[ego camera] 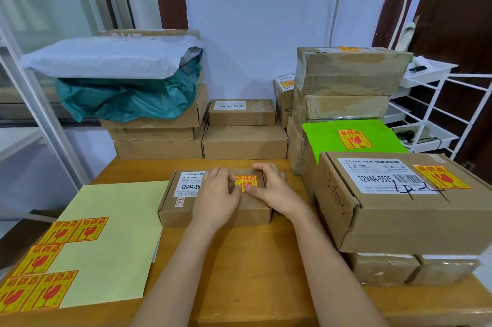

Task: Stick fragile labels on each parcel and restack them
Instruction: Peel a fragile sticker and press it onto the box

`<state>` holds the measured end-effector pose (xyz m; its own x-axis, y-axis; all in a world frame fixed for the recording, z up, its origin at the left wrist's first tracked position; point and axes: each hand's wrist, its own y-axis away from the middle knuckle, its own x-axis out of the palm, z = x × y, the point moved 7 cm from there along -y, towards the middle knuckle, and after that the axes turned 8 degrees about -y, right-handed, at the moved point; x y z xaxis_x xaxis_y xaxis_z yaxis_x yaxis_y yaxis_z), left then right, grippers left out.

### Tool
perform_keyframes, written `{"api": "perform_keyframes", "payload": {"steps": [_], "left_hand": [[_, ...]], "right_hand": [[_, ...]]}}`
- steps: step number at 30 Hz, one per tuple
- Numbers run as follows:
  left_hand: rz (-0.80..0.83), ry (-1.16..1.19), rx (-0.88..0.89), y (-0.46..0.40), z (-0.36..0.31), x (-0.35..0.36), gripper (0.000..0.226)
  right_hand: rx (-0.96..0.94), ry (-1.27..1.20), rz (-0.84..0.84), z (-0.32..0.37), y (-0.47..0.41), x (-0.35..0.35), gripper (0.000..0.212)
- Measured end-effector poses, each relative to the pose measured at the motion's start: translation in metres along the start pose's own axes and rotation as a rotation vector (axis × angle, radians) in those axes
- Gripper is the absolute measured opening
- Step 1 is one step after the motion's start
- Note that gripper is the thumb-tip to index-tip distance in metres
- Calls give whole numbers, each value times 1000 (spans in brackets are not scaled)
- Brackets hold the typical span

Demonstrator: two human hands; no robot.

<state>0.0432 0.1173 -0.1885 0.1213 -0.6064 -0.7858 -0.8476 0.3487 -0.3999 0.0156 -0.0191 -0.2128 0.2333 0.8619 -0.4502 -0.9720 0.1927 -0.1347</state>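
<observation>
My hands flat, pressing label onto box; right stack labelled; stacks beyond still bare.

White wire rack, right

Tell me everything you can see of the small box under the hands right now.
The small box is a flat brown cardboard mailer, closed, lying flat on the wooden table. A white printed label sits on its lid, a fragile label right of that. The left hand and right hand press that fragile label down.
</observation>
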Motion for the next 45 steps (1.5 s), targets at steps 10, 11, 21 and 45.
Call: {"api": "perform_keyframes", "payload": {"steps": [10,11,21,45], "left_hand": [[-16,-10,3,0,0,-1,6],[-19,-16,3,0,0,-1,5],[-32,-45,-122,-7,0,-1,19],[-7,-197,-163,-16,-4,-4,27]], "right_hand": [[113,-250,-78,-17,-4,-3,39],[105,-249,-109,-16,-6,-3,35],[30,-53,-229,-7,-14,-3,34],[3,67,-320,4,-11,-7,19]]}}
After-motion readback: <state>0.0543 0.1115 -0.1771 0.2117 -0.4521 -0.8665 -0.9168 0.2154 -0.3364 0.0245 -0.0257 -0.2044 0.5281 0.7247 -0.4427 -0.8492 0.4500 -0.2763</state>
